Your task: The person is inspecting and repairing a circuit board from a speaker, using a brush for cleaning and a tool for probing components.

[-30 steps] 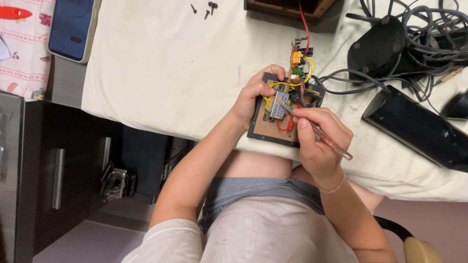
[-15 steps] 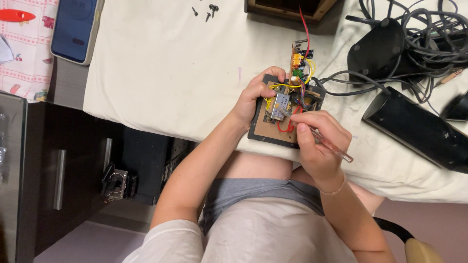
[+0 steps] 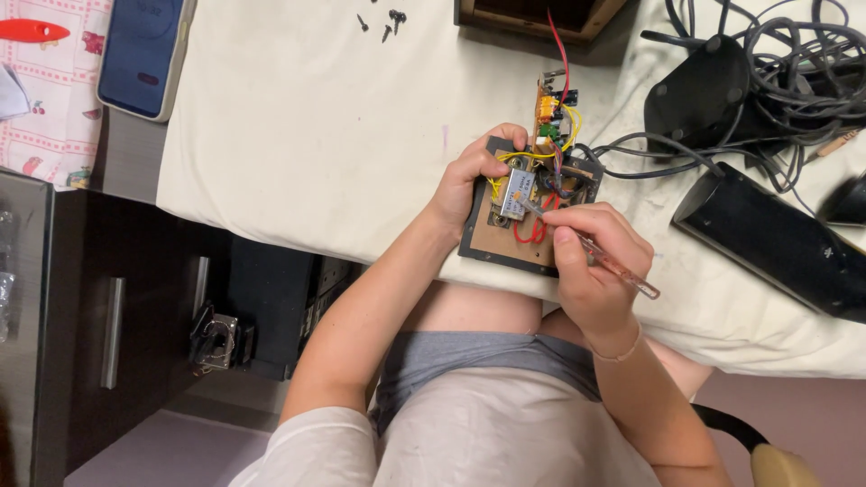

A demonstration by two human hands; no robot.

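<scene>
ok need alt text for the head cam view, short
Seen from above, a person's left hand steadies a dark panel carrying wired electronics at the edge of a white-covered table, while the right hand works a clear-handled screwdriver on it. Loose screws, a phone and tangled cables lie around.

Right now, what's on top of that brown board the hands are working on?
On the brown board: a small silver component, red wires and yellow wires. The left hand and right hand, holding a screwdriver, cover the rest.
</scene>
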